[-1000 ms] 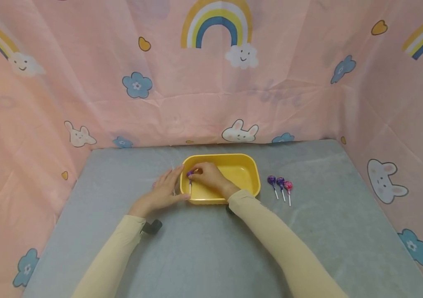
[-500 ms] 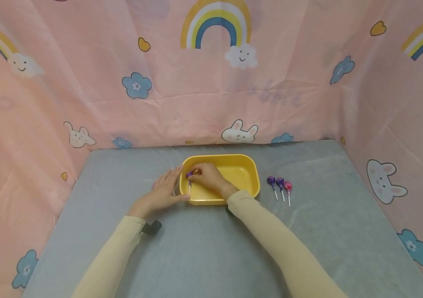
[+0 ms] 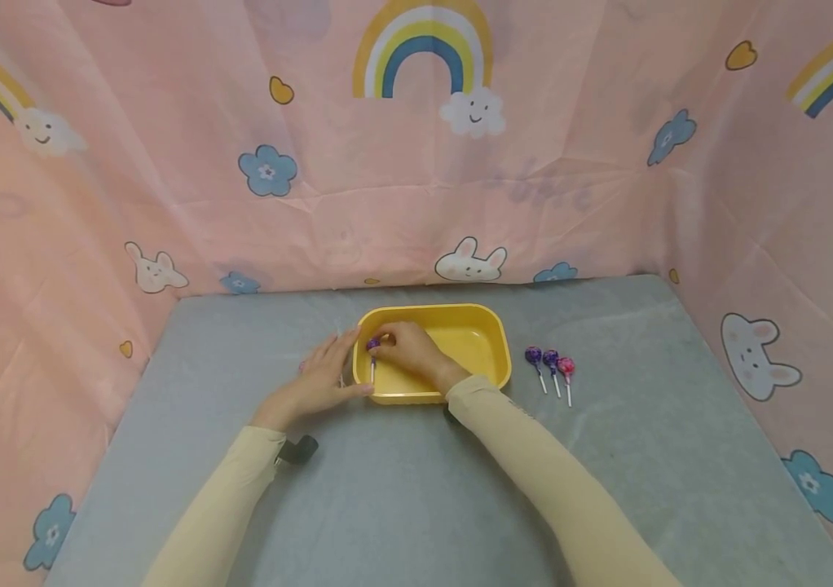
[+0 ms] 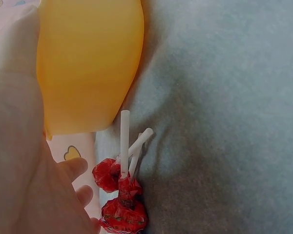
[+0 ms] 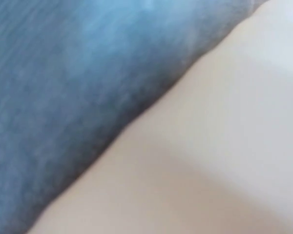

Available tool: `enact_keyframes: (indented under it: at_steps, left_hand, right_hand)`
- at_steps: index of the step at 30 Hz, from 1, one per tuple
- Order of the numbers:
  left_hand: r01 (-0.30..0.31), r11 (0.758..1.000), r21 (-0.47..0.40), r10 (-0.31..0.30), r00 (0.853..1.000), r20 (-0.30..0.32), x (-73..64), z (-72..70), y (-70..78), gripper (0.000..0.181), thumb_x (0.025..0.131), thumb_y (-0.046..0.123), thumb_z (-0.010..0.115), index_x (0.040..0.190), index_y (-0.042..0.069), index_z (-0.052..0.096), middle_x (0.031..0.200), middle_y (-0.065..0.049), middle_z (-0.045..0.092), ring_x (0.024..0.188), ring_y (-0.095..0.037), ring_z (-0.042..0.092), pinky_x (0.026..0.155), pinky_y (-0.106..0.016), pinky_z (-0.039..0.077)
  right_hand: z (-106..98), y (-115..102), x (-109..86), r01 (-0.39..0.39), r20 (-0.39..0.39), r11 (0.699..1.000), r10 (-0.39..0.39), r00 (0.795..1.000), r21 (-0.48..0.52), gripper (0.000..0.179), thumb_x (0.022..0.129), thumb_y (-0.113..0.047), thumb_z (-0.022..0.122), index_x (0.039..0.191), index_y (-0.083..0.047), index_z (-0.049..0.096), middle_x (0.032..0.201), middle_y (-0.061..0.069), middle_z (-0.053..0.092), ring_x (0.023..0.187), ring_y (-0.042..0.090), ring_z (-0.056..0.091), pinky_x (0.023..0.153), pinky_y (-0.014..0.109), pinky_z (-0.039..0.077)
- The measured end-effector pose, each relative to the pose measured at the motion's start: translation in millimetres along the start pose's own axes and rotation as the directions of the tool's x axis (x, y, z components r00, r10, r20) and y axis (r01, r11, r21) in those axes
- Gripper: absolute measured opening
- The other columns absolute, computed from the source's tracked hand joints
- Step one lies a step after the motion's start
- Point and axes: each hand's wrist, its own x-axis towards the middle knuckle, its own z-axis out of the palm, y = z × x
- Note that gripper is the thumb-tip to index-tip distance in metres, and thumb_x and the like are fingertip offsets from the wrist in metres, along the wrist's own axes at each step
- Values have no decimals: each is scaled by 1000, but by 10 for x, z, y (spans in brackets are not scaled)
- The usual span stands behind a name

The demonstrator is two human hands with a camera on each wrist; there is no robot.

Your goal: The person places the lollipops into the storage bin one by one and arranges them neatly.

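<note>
Inspecting the worktop (image 3: 387, 505), one finds a yellow tray (image 3: 473, 346) standing upright near the far edge, its long sides running left to right. Right hand (image 3: 412, 349): reaching inside the tray from the near right, with thumb and fingers clamped together on the wrapped head of a purple lollipop (image 3: 373, 346). The item is located at the left end of the tray interior, its head on the far side and its white stick running toward the near wall. The right wrist view is badly blurred, so the exact placing of each fingertip appears uncertain. Left hand (image 3: 319, 377): holding nothing, fingers extended along the outside of the tray's left end, thumb set apart from them at the near left corner. On the worktop left of the tray, near that hand, red-wrapped lollipops (image 4: 123, 217) are bunched, with three white sticks showing in the left wrist view, some of them crossing. Right of the tray, well apart from both hands, lie a violet-wrapped lollipop (image 3: 533, 355), a second violet one (image 3: 551, 359) and a pink-wrapped lollipop (image 3: 566, 367), side by side in that order from left to right, heads far and sticks near. Cream sleeves (image 3: 229, 477) cover both forearms; a black device (image 3: 298, 449) sits at the left wrist. Pink fabric (image 3: 402, 155), printed with rainbows, rabbits and blue flowers, encloses the far, left and right sides.
</note>
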Motion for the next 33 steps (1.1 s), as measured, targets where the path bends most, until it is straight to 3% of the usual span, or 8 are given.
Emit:
enact_keyframes:
  at_steps: [9,18,26,33]
  left_hand:
    - [10,1000,-26,-10,1000,10,-40,-51,56,102,87,56,67,161,28,3,169,-5,11,155,-39,4,119,-70,8]
    - [3,1000,2,-3,1000,10,-39,-52,73,102,88,56,67,161,26,3,169,-4,11,155,-39,5,121,-67,9]
    - [4,1000,2,-4,1000,6,-43,-50,68,101,88,56,67,161,25,3,169,-4,11,155,-39,4,121,-67,8]
    - [6,1000,-5,-6,1000,1,-35,-40,70,102,87,55,68,161,25,4,169,-4,12,155,-39,4,121,-68,7]
  right_hand:
    - [-51,-19,-6,18,20,1000,-18,1000,3,27,94,-33,68,116,-19,68,74,0,53,66,13,48,60,23,38]
    - [-207,-45,-21,61,21,998,-61,998,2,29,92,-35,70,118,-20,70,101,-3,68,86,16,56,76,27,46]
    - [-332,-16,-82,-6,51,1000,5,999,19,39,93,-39,68,127,-20,65,105,-2,66,91,17,57,77,25,50]
    - [-465,-16,-148,-6,44,999,5,999,34,42,92,-39,69,129,-18,64,102,1,66,88,18,58,75,25,52]
